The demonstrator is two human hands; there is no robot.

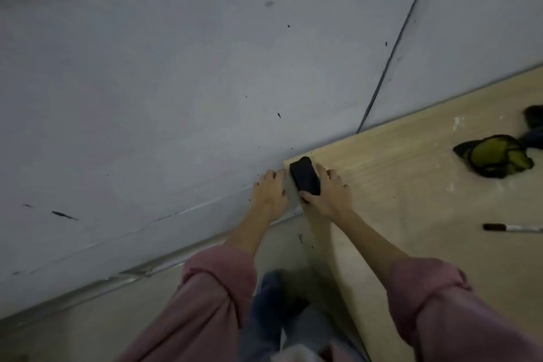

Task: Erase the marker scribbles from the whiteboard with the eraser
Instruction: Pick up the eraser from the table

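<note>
A large grey-white whiteboard [164, 91] fills the left and top of the head view. It carries scattered black marker flecks and short strokes, one at the lower left [64, 215]. A black eraser [305, 175] lies on the near corner of a light wooden table [411, 173], right by the board. My right hand [329, 189] is closed around the eraser, thumb at its near end and fingers along its right side. My left hand [269, 192] rests flat on the whiteboard just left of the eraser, fingers spread, holding nothing.
A black marker [512, 227] lies on the table at the right edge. A black and yellow cloth item [496, 159] sits farther back on the table, with a dark object [533, 117] behind it. Below are pink sleeves, blue trousers and a beige floor [123, 320].
</note>
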